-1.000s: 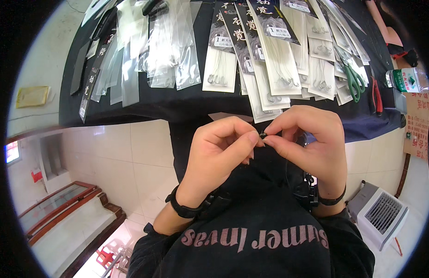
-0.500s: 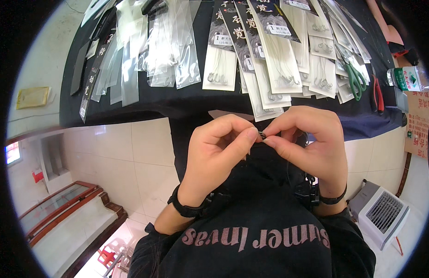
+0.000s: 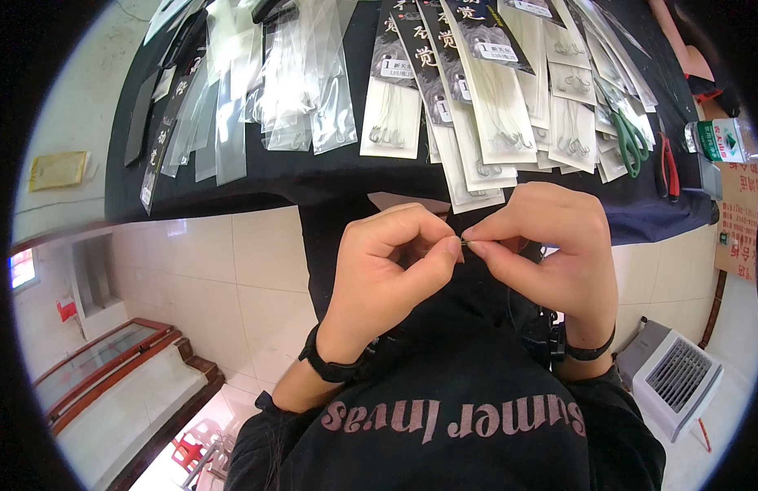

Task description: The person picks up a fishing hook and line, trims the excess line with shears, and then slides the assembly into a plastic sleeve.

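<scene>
Pinching 1 sm item (image 3: pixel 465 242), L hand (image 3: pixel 377 274), R hand (image 3: pixel 565 245)

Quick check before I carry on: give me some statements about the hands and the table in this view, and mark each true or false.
1. The left hand and right hand meet fingertip to fingertip at a tiny item. True.
2. The green-handled scissors are in the right hand. False: the scissors lie on the table.
3. The red-handled tool lies to the right of the scissors. True.
4. The left wrist is bare. False: it wears a black band.
5. The clear plastic sleeves lie left of the hook packets. True.
</scene>
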